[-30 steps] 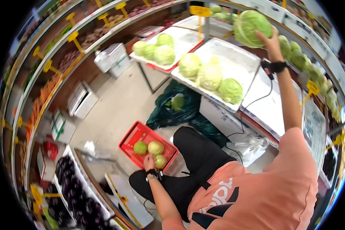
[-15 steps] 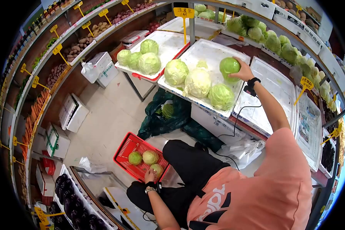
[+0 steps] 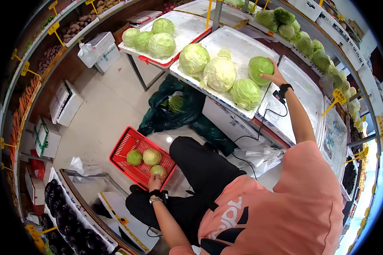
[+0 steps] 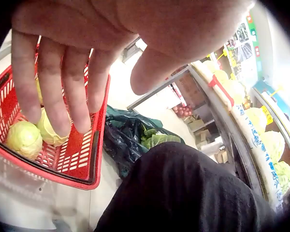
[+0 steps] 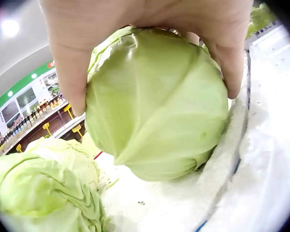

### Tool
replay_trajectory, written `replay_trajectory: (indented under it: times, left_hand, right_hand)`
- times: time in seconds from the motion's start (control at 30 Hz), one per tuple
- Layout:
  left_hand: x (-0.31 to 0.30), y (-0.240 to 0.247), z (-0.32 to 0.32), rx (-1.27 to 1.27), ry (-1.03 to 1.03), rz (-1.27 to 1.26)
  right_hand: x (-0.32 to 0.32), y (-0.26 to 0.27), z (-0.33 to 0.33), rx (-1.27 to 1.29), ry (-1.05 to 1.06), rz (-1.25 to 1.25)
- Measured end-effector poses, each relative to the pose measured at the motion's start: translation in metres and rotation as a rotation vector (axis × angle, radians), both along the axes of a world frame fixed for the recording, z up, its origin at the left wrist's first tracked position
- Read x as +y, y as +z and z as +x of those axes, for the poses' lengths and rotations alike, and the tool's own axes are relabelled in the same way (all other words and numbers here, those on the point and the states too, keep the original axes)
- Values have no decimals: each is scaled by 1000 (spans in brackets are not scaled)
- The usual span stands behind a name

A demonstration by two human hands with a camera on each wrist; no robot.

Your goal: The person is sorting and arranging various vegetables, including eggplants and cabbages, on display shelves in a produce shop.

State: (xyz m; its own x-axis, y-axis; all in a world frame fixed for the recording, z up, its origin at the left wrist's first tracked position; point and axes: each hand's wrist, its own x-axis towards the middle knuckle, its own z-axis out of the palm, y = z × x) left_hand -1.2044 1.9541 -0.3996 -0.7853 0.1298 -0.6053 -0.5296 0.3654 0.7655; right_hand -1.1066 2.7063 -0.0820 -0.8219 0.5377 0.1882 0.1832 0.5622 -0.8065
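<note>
My right hand (image 3: 276,74) grips a smooth green cabbage (image 3: 260,68) at the right side of a white foam tray (image 3: 251,43). In the right wrist view, thumb and fingers span both sides of that cabbage (image 5: 157,104). Several paler cabbages (image 3: 219,74) sit beside it in the tray. Down at the red basket (image 3: 124,168), my left hand (image 3: 155,182) is at the nearest of three small cabbages (image 3: 158,171). From the left wrist view, the left hand's fingers (image 4: 50,77) hang relaxed over the basket; whether they touch the cabbage is unclear.
Another tray of cabbages (image 3: 161,45) stands to the left on a metal-legged table. Dark green plastic bags (image 3: 174,111) lie on the floor between basket and table. Eggplants (image 3: 68,212) are at lower left, white boxes (image 3: 66,103) at left. A cable (image 3: 259,132) runs below the right wrist.
The right hand has brought its cabbage from above the back shelf down to the tray's right side. The left hand has stayed at the basket, while the head view has shifted.
</note>
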Motion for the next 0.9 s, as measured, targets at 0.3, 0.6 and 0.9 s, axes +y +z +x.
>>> replay_trajectory:
  times: [0.3,0.6,0.9]
  left_hand:
    - [9,18,2,39,-57,-142]
    - [13,19,1,52,-119,-161]
    - [16,23,4,31,-116,-136]
  right_hand:
    - [21,-3,-3,-70,-28,-90]
    - [-7,8,-11,-76,-2,121]
    - [-65,58,-41,-401,96,856]
